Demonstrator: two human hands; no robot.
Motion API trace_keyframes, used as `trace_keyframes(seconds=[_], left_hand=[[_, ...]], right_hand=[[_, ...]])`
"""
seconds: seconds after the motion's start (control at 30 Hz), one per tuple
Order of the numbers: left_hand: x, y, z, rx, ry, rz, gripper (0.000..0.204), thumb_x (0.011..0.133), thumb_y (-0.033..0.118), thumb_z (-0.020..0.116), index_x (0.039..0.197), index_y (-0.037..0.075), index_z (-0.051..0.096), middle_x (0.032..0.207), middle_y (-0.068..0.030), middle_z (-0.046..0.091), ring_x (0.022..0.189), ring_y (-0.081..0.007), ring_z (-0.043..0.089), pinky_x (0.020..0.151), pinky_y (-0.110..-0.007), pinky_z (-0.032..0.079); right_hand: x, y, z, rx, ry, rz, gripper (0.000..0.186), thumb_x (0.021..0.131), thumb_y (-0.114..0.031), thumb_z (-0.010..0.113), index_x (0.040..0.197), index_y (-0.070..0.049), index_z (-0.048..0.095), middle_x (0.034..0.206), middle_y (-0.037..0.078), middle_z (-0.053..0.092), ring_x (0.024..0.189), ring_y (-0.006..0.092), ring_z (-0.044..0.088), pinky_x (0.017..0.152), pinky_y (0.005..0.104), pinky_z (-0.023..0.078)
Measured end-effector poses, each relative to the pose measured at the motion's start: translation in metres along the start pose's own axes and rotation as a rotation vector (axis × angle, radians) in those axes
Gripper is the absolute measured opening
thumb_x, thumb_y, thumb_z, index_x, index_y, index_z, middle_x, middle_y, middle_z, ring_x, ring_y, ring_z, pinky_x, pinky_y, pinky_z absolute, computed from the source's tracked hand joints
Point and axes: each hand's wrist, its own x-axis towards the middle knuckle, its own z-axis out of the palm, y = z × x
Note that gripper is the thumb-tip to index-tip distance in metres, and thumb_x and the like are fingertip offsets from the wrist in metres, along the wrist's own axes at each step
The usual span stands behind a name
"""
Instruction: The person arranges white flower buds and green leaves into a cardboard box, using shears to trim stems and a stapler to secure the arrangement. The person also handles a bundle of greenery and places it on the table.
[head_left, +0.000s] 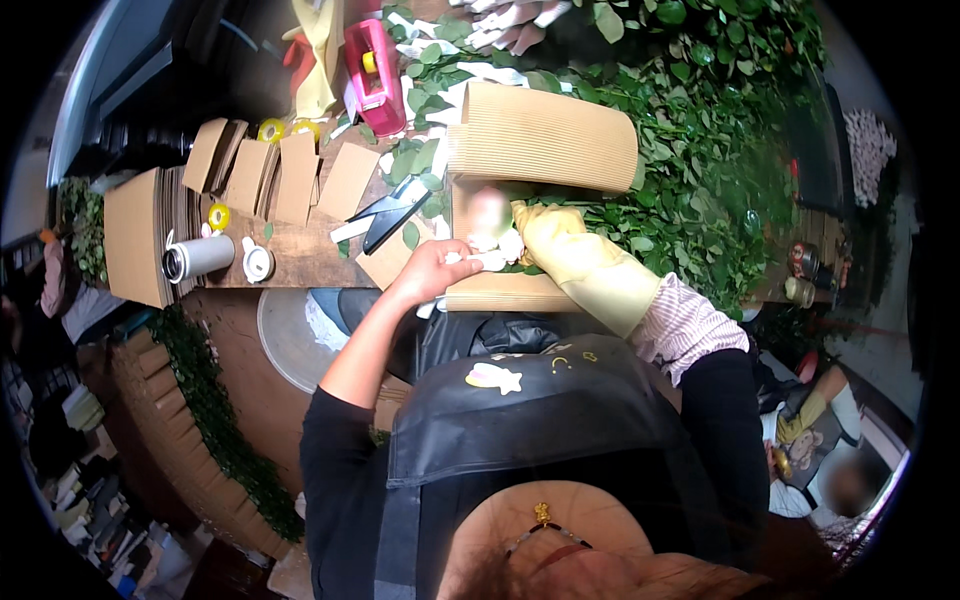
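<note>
My bare left hand [436, 270] is closed at the near edge of a corrugated cardboard sheet, with thumb and fingers on small pale flowers [490, 258], which look like roses. My right hand [545, 235], in a long yellow glove, curls in against the same flowers from the right; its fingertips are partly hidden. A blurred pinkish bloom [488, 212] lies just beyond them on the cardboard. The corrugated sheet [545, 135] rises in a curved flap behind my hands. Left of them lies a black-handled stapler-like tool [395, 215].
Leafy green stems [710, 150] cover the bench's right side. A pink tape dispenser [375, 80] stands at the back. Leftward are cardboard pieces [253, 177], yellow tape rolls [219, 216], a white tumbler [200, 258] and its lid [257, 263]. Another person [815, 440] is at lower right.
</note>
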Motion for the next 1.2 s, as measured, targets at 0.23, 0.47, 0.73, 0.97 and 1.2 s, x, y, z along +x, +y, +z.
trace_keyframes(seconds=[0.23, 0.47, 0.73, 0.97, 1.2], left_hand=[[-0.095, 0.022, -0.055, -0.281, 0.359, -0.214, 0.021, 0.09, 0.027, 0.075, 0.089, 0.007, 0.07, 0.08, -0.0028, 0.07, 0.071, -0.0148, 0.063, 0.065, -0.033, 0.049], [-0.188, 0.013, -0.079, 1.357, 0.429, -0.426, 0.04, 0.078, 0.036, 0.081, 0.107, 0.01, 0.072, 0.115, -0.0122, 0.068, 0.121, -0.0312, 0.056, 0.107, -0.055, 0.034], [0.008, 0.092, -0.012, 0.862, 0.069, 0.735, 0.056, 0.09, 0.02, 0.072, 0.14, 0.006, 0.052, 0.143, -0.0197, 0.054, 0.13, -0.0383, 0.053, 0.108, -0.045, 0.045], [0.049, 0.037, 0.01, 1.226, 0.006, 0.583, 0.078, 0.093, 0.053, 0.061, 0.154, 0.009, 0.039, 0.144, -0.0215, 0.044, 0.134, -0.0409, 0.04, 0.114, -0.057, 0.029], [0.051, 0.044, 0.019, 1.173, -0.136, 0.528, 0.071, 0.097, 0.03, 0.059, 0.159, 0.008, 0.031, 0.149, -0.0283, 0.034, 0.133, -0.0442, 0.038, 0.115, -0.054, 0.028]], right_hand=[[0.0, 0.002, -0.002, 0.0, -0.12, 0.046, 0.068, 0.073, -0.034, 0.085, 0.126, -0.002, 0.056, 0.091, 0.015, 0.073, 0.084, 0.0299, 0.074, 0.069, 0.0432, 0.059], [-0.004, -0.001, -0.028, 0.063, -0.362, 0.127, 0.087, 0.081, -0.044, 0.08, 0.148, -0.003, 0.043, 0.119, 0.021, 0.069, 0.11, 0.0325, 0.069, 0.093, 0.0424, 0.056], [-0.064, -0.011, -0.118, 0.203, -0.154, 0.229, 0.062, 0.092, -0.043, 0.066, 0.147, -0.019, 0.051, 0.125, 0.013, 0.069, 0.11, 0.0335, 0.068, 0.096, 0.0452, 0.054], [-0.157, 0.013, -0.157, 0.353, 0.554, 0.106, 0.081, 0.075, -0.005, 0.075, 0.151, -0.018, 0.048, 0.129, 0.007, 0.068, 0.1, 0.0286, 0.066, 0.093, 0.0406, 0.054], [-0.388, 0.103, -0.22, -0.103, 1.177, 0.826, 0.078, 0.073, 0.008, 0.07, 0.147, -0.007, 0.051, 0.133, 0.014, 0.066, 0.118, 0.026, 0.066, 0.106, 0.0346, 0.051]])
